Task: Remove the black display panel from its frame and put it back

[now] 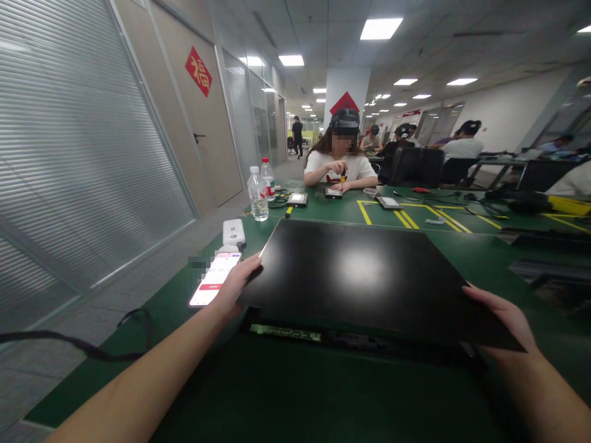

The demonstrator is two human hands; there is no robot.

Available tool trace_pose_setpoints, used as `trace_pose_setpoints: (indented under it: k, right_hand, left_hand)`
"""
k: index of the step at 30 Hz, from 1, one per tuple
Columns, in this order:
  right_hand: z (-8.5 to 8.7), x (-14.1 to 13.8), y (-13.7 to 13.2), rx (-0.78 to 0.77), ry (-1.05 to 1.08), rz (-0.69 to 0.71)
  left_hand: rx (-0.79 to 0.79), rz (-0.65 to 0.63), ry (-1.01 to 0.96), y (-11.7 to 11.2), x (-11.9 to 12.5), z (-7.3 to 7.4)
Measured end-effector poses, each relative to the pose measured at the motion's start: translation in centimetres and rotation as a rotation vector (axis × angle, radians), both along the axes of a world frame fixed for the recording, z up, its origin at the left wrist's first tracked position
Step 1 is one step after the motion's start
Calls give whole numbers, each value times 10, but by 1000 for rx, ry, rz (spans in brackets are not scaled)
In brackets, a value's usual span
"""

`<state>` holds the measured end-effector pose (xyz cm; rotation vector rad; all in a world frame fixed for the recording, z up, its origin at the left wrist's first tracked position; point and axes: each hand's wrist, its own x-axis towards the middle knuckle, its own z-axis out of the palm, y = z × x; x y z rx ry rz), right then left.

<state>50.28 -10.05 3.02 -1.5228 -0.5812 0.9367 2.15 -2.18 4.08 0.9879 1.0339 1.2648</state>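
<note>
A large, flat black display panel spans the space in front of me, with a ceiling light reflected in its surface. My left hand is closed on its left edge, near a lit phone. At the right edge, my right hand grips the panel too, its fingers partly hidden beneath. Along the near side, below the panel, shows a dark frame with a strip of green circuit board. The panel covers the rest of what lies under it.
The green table bears a white power bank and two water bottles at the left. Across from me a co-worker holds a screwdriver over a small device. Dark strips lie at the right.
</note>
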Motion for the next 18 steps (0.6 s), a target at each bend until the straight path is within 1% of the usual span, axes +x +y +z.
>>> trace_pose_setpoints:
  k: [2,4,6,8,10,12,15,18]
  right_hand:
    - [-1,7,-2,61,-90,-44]
    - [-6,18,-5,131,-160,-129]
    - [-12,26,-8,239,-230,-238]
    - [-15,30,-11,303,-247,-292]
    - [-13,30,-12,289,-219,-359]
    - [-6,28,-11,228,-181,-425]
    - [4,30,-7,207,-116,-465]
    - [7,39,-2,233,-75,-479]
  left_hand:
    - [14,-4,43,2,3,-2]
    - [34,-20,105,2,5,-3]
    - [92,-19,207,1,6,-4]
    - [179,-9,344,0,6,-5]
    - [260,-35,484,-2,4,-9]
    - [331,-94,598,-2,2,-15]
    - [425,-192,709,1,0,-27]
    - [484,-294,802,3,-3,-38]
